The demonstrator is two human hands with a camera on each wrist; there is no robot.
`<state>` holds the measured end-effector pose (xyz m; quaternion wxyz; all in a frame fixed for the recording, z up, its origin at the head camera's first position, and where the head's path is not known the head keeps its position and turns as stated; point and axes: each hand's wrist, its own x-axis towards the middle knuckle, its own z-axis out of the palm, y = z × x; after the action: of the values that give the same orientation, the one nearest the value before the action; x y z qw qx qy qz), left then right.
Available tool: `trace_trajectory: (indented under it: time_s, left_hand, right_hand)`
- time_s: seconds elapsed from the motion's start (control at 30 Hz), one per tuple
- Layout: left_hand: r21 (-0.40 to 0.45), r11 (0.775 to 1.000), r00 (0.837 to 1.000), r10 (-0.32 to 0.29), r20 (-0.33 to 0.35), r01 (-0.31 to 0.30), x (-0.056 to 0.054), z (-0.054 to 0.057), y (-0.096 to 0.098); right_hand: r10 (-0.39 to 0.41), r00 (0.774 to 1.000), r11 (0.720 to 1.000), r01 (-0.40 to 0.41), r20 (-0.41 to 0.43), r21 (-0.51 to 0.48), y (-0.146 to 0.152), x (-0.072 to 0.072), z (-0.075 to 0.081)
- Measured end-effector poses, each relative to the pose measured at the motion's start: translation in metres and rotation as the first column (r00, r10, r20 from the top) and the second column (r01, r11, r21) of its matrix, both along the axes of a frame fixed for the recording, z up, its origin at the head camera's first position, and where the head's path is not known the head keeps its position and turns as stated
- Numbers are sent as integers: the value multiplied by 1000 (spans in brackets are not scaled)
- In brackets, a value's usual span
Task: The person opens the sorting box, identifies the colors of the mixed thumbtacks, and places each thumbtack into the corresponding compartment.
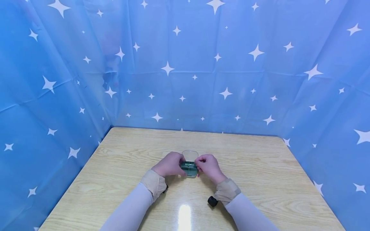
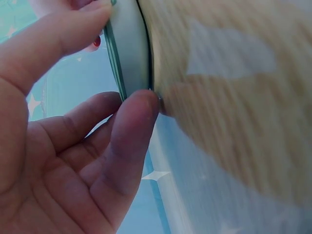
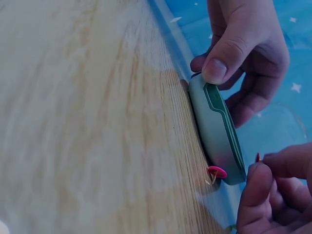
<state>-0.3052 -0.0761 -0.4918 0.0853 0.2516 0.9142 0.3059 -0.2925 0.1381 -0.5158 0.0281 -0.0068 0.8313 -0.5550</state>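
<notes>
On the table [image 1: 260, 166], left hand [image 1: 170, 164] grips case [image 1: 190, 171]; right hand [image 1: 211, 166] pinches 1 red tack [image 3: 258, 157].

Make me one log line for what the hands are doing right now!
left hand: grips green case | right hand: pinches small red object | clear lid: open | pink tack: beside case

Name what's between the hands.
The green case, its clear lid open, lies between the left hand and right hand in the head view; a pink tack lies near its right side.
</notes>
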Motion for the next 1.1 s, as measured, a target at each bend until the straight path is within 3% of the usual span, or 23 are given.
trace_trajectory:
  time_s: [0.4,1.1]
  left_hand:
    - [-13,1000,1000,-3,-12,3,0,1,1]
    - [-11,1000,1000,3,-11,-4,-1,-3,0]
  right_hand:
    - [-1,1000,1000,1,15,-19,2,-1,-1]
    - [28,999,998,-26,36,-53,24,-9,10]
